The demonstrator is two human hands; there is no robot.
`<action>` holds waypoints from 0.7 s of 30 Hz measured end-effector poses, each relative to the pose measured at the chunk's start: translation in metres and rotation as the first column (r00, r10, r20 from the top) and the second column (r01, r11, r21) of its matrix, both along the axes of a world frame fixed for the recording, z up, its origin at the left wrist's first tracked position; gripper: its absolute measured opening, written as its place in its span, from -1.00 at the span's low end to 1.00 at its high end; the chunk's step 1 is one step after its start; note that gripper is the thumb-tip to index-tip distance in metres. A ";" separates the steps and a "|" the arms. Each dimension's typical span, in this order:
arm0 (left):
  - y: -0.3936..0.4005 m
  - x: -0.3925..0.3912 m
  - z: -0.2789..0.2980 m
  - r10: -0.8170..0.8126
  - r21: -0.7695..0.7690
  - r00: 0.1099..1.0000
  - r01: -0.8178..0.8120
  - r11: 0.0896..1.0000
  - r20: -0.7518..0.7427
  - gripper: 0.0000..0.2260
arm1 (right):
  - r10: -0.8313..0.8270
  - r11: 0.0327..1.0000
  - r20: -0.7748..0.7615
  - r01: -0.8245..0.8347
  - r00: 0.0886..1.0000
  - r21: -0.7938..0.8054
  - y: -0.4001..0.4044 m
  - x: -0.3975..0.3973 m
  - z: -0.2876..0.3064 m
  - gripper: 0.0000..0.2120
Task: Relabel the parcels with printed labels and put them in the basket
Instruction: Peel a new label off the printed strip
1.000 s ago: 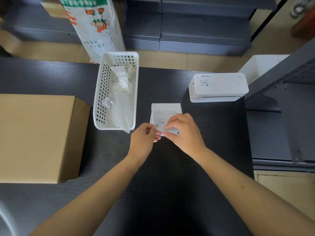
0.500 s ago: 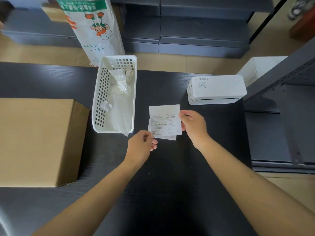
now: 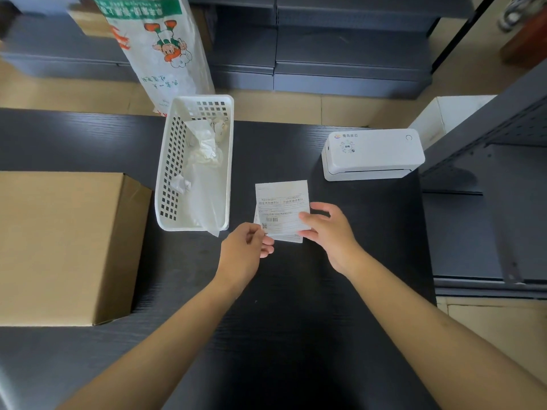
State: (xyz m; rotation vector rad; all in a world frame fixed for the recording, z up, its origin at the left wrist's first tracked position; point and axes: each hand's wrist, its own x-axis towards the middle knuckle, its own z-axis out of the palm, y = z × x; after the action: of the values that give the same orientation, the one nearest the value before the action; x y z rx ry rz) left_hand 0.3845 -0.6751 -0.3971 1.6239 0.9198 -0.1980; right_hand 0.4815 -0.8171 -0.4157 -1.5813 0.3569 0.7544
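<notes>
Fingers [image 3: 306,216] of the right hand [image 3: 331,232] pinch the label [image 3: 281,207], now peeled up from its backing, while the left hand [image 3: 242,250] pinches the lower corner. Table [image 3: 296,306], then basket [image 3: 165,173] holding bagged parcels beside it: the sticker looks freed and ready to apply.

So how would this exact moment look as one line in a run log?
step: peeling label | left hand: pinches backing corner | right hand: holds printed label | basket: holds clear bags | printer: idle
</notes>
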 end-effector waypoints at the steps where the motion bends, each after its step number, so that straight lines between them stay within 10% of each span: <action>1: 0.000 0.000 0.002 -0.007 0.043 0.999 0.009 0.999 -0.032 -0.89 | 0.010 1.000 -0.030 -0.009 1.000 0.016 0.001 0.000 0.001 -0.71; 7: -0.007 -0.002 0.020 -0.236 0.570 0.972 0.198 0.797 -0.007 -0.86 | 0.142 0.989 0.003 -0.142 0.990 -0.050 -0.008 -0.004 0.002 -0.72; 15: -0.014 0.060 0.033 -0.560 0.823 0.828 0.322 0.468 -0.006 -0.76 | 0.299 0.952 0.151 -0.283 0.942 -0.118 -0.014 -0.007 0.009 -0.84; 21: -0.013 0.073 0.030 -0.545 0.731 0.837 0.348 0.587 0.039 -0.78 | 0.176 0.982 0.260 -0.152 0.950 -0.110 -0.011 -0.007 0.015 -0.95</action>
State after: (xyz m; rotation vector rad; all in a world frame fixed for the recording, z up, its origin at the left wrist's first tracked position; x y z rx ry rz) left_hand 0.4580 -0.6884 -0.3670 2.5351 0.3373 0.0417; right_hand 0.4745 -0.8284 -0.4007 -1.7877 0.0606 0.6458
